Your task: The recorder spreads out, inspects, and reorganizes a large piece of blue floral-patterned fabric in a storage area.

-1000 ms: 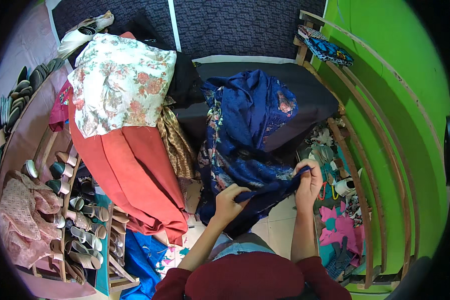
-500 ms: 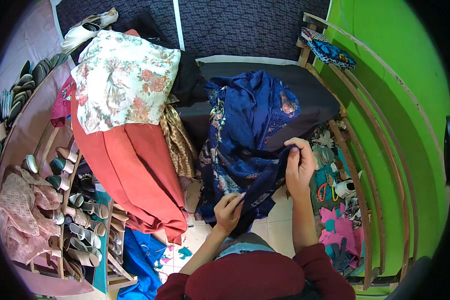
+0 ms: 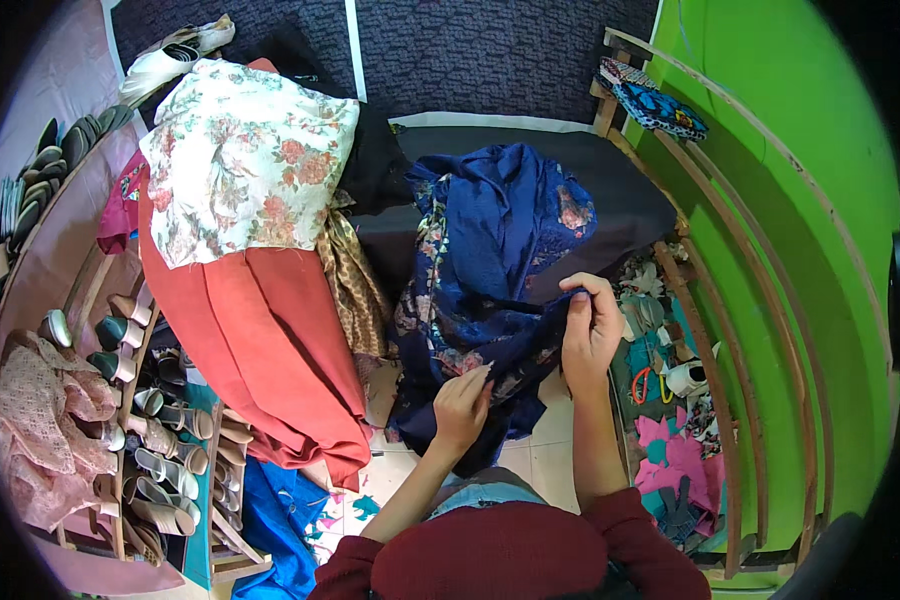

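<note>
A navy blue fabric [image 3: 500, 225] with a floral pattern lies partly on the black-covered seat [image 3: 610, 170] and drapes toward me in folds. My right hand [image 3: 592, 325] pinches its edge on the right side, between thumb and fingers. Lower and nearer, my left hand [image 3: 462, 408] is closed on the same fabric, its fingertips pressed together at a fold. Between the two hands the cloth edge runs at a slant. The lower end of the fabric hangs above the tiled floor, partly behind my left hand.
White floral cloth [image 3: 250, 160] and rust-red cloth [image 3: 270, 340] are heaped to the left. Shoes fill a wooden rack [image 3: 128, 440], with a pink lacy cloth [image 3: 45, 430] over it. Orange-handled scissors [image 3: 653, 385] and pink scraps [image 3: 676, 455] lie beside wooden rails [image 3: 705, 350] at right.
My left hand has shifted slightly up along the fabric, and the cloth edge between my hands has been refolded. My right hand keeps its pinch, slightly farther left.
</note>
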`<control>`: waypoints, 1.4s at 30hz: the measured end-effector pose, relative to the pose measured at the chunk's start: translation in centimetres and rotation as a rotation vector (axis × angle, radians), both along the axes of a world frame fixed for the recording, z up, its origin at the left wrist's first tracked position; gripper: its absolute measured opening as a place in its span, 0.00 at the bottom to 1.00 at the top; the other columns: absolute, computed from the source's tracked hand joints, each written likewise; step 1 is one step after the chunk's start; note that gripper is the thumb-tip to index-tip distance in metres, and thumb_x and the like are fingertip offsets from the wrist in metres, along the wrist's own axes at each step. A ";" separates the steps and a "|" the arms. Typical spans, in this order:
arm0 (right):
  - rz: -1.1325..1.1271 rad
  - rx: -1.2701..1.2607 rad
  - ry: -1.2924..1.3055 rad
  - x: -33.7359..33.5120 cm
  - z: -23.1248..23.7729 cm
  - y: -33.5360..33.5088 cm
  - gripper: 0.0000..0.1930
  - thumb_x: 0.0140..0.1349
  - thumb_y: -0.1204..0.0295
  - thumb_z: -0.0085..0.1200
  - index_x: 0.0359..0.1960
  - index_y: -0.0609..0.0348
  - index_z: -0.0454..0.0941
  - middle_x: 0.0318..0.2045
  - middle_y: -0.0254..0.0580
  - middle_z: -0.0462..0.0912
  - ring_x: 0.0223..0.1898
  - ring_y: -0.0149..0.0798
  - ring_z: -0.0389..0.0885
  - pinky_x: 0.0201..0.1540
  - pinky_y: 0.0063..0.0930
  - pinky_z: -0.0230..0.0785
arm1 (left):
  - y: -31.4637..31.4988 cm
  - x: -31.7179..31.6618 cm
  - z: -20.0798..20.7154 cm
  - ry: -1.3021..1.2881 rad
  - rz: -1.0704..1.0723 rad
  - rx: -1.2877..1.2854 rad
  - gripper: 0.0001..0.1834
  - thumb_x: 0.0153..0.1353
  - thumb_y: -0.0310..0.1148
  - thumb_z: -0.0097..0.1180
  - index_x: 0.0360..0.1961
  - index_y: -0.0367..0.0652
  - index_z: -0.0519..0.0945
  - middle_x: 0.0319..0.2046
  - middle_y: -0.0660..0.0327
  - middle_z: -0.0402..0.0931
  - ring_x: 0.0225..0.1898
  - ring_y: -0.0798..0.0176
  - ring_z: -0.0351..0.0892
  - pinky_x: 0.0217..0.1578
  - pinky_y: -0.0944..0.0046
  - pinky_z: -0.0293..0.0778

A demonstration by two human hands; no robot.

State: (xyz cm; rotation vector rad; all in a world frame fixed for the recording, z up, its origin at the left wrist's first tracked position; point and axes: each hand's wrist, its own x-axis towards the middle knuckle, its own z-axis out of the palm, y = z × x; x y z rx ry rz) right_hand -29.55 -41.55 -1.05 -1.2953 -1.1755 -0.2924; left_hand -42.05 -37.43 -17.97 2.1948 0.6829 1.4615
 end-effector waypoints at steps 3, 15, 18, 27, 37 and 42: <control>0.051 0.014 0.146 0.7 -0.5 -0.4 0.06 0.58 0.83 0.40 0.31 0.64 0.72 0.24 0.31 0.71 0.21 0.23 0.61 0.26 0.15 0.56 | 0.0 0.1 0.1 0.001 0.014 -0.025 0.13 0.47 0.25 0.57 0.37 0.41 0.77 0.38 0.58 0.77 0.36 0.56 0.77 0.37 0.63 0.70; 0.457 -0.640 0.213 4.6 0.6 -4.8 0.14 0.49 0.65 0.45 0.32 0.63 0.74 0.19 0.40 0.73 0.21 0.30 0.70 0.26 0.22 0.60 | 2.5 -1.5 2.9 0.146 -0.211 -0.580 0.13 0.53 0.21 0.42 0.41 0.35 0.69 0.31 0.41 0.72 0.36 0.40 0.74 0.36 0.56 0.69; 0.302 -0.867 -0.230 1.5 0.1 -3.7 0.35 0.38 0.51 0.62 0.48 0.57 0.70 0.22 0.55 0.78 0.32 0.55 0.78 0.35 0.37 0.69 | 2.9 -1.4 5.9 0.123 -0.289 -0.308 0.12 0.53 0.22 0.42 0.41 0.35 0.68 0.25 0.44 0.70 0.32 0.42 0.73 0.32 0.55 0.69; 0.145 -0.939 -0.492 1.9 -1.1 -6.6 0.13 0.36 0.73 0.55 0.29 0.54 0.79 0.22 0.45 0.78 0.27 0.48 0.78 0.32 0.38 0.68 | 0.8 -0.9 8.6 0.202 -0.441 -0.092 0.19 0.41 0.19 0.54 0.38 0.41 0.71 0.36 0.55 0.69 0.37 0.48 0.73 0.35 0.57 0.72; -0.069 -0.581 -0.144 1.4 1.4 -11.5 0.14 0.31 0.83 0.50 0.26 0.64 0.76 0.18 0.49 0.74 0.22 0.49 0.75 0.24 0.26 0.64 | -1.7 3.5 4.1 0.047 -0.404 -0.167 0.17 0.37 0.26 0.60 0.34 0.43 0.76 0.36 0.60 0.74 0.37 0.54 0.75 0.37 0.60 0.71; -0.163 -0.456 -0.104 0.9 1.5 -12.6 0.08 0.37 0.84 0.50 0.24 0.68 0.75 0.17 0.46 0.74 0.18 0.36 0.74 0.25 0.22 0.63 | -2.7 5.5 2.2 -0.017 -0.350 -0.199 0.19 0.35 0.24 0.58 0.36 0.43 0.76 0.38 0.58 0.75 0.39 0.54 0.75 0.40 0.60 0.71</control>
